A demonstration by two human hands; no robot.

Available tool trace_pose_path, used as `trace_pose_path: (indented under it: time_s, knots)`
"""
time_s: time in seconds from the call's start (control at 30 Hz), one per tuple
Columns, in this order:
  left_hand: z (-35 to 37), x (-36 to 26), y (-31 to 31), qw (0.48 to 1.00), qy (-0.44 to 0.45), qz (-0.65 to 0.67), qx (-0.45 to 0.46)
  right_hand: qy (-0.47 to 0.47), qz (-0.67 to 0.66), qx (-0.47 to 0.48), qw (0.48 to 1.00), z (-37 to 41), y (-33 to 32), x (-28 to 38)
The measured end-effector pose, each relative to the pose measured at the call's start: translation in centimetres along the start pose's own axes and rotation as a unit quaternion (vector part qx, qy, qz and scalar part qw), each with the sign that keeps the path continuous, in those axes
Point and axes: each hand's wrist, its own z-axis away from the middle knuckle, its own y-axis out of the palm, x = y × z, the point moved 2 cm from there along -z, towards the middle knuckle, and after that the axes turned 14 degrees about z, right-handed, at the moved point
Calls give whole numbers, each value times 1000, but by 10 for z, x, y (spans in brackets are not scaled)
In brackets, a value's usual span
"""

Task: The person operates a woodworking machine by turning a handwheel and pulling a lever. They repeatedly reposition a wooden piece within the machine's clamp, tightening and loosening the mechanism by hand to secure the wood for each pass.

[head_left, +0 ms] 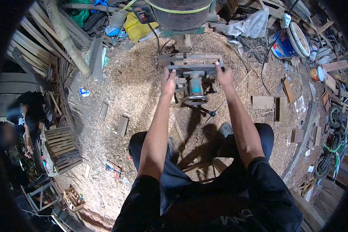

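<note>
Ahead of me is a machine with a dark motor housing (178, 17) and a low table on a green column with a handwheel (196, 100). A long, narrow wooden frame (201, 57) lies across the table, under the machine's bit. My left hand (168, 82) is closed at the table's left front corner, thumb on top, gripping the frame's near left side; its other fingers are partly hidden. My right hand (224, 76) closes around the frame's right end, thumb and fingers on either side of it.
Sawdust and shavings cover the floor. Wood offcuts (123, 125) lie about, with a slatted crate (62, 147) at left. Planks and a leaning pole (67, 38) stand upper left; a blue tub (283, 44) is upper right. Another person (29, 110) sits at far left.
</note>
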Motion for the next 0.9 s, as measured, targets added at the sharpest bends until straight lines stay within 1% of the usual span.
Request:
trace_pose_path:
  time_s: [0.07,0.13,0.17,0.2,0.27,0.3,0.4,0.43,0.47,0.53,0.63,0.73,0.83,0.9]
  knots:
    - [5,-2,0,999,-8,36,21,-22,15,-29,999,1,0,1]
    - [5,-9,-2,995,0,89,48,12,12,-15,1000,9,-8,10]
    - [0,-3,-4,996,21,68,47,28,8,-8,1000,13,-9,17]
    - [0,6,-6,999,27,37,27,8,24,-54,998,19,-8,23]
    - [25,-3,0,999,40,-21,-14,-33,58,-147,987,31,11,13]
    - [39,-11,3,998,56,-4,-15,-36,57,-147,987,34,25,1]
    - [62,-15,4,996,52,-68,-26,-70,51,-169,982,49,12,33]
    - [81,-61,5,995,93,-31,14,-69,17,-154,986,50,-1,55]
    - [87,-84,2,981,173,-89,-13,-82,3,-146,986,51,-14,75]
    - [93,-121,0,921,327,-202,-66,-107,-22,-132,985,53,-38,109]
    - [104,-190,-4,880,371,-276,-105,-135,-50,-136,980,58,-64,145]
    - [97,-232,-6,850,379,-348,-111,-169,-94,-152,969,59,-96,189]
    - [88,-250,-7,846,369,-369,-112,-184,-144,-149,961,64,-125,221]
    - [88,-253,-9,845,364,-378,-106,-152,-181,-111,965,52,-125,216]
